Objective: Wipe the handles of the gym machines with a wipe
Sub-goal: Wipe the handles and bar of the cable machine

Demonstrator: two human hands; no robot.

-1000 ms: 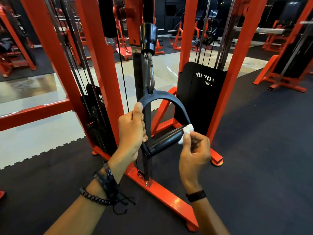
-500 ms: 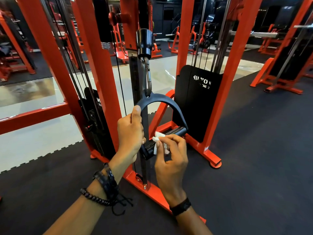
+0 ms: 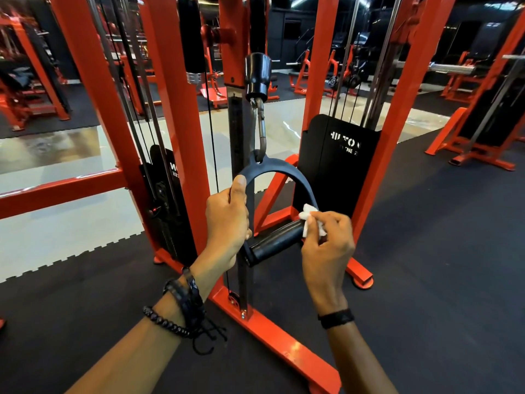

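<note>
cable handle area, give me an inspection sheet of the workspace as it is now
surface: dark rubber floor, pale glossy strip behind the frame
job's things: black stirrup handle hangs from a carabiner; white wipe at the grip's right end
clutter: nothing seen
hands: left hand grips the handle's left side; right hand pinches the wipe against the grip
cables: black cables run down inside the orange frame
surroundings: more orange machines, a barbell

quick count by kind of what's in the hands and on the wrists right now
wipe: 1, pinched by the right hand
cable handle: 1, its frame gripped by the left hand
left wrist bracelets: 2 at least
right wrist band: 1
total: 5
</note>
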